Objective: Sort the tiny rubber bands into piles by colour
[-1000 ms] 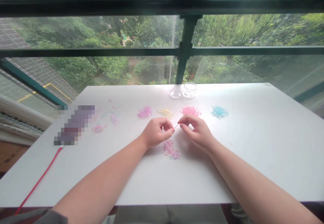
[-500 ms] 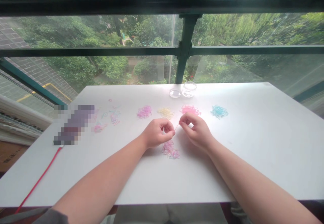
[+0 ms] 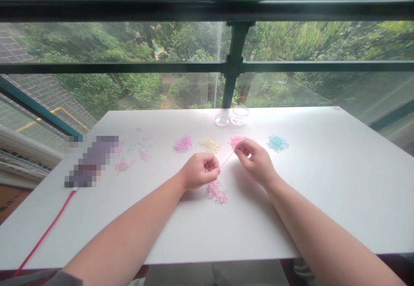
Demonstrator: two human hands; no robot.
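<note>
A thin pinkish rubber band [image 3: 227,158] is stretched between my two hands above the white table. My left hand [image 3: 201,171] pinches its lower end, thumb against fingers. My right hand [image 3: 254,161] grips the other end, higher and to the right. Below my left hand lies a mixed pile of pink and pale bands [image 3: 216,192]. Beyond the hands are a purple pile [image 3: 183,144], a yellow pile [image 3: 210,145], a pink pile [image 3: 236,141] partly hidden by my right hand, and a blue pile [image 3: 277,143].
At the table's [image 3: 323,191] far edge stand a clear round jar [image 3: 239,117] and its likely lid [image 3: 222,121]. Loose mixed bands [image 3: 145,152] are scattered at left, near a pixelated dark object [image 3: 93,161] with a red cable [image 3: 45,232]. A green-framed window [image 3: 235,40] rises behind.
My right hand has moved away from my left, up and to the right. The rubber band between them is stretched longer. My left hand stays nearly in place.
</note>
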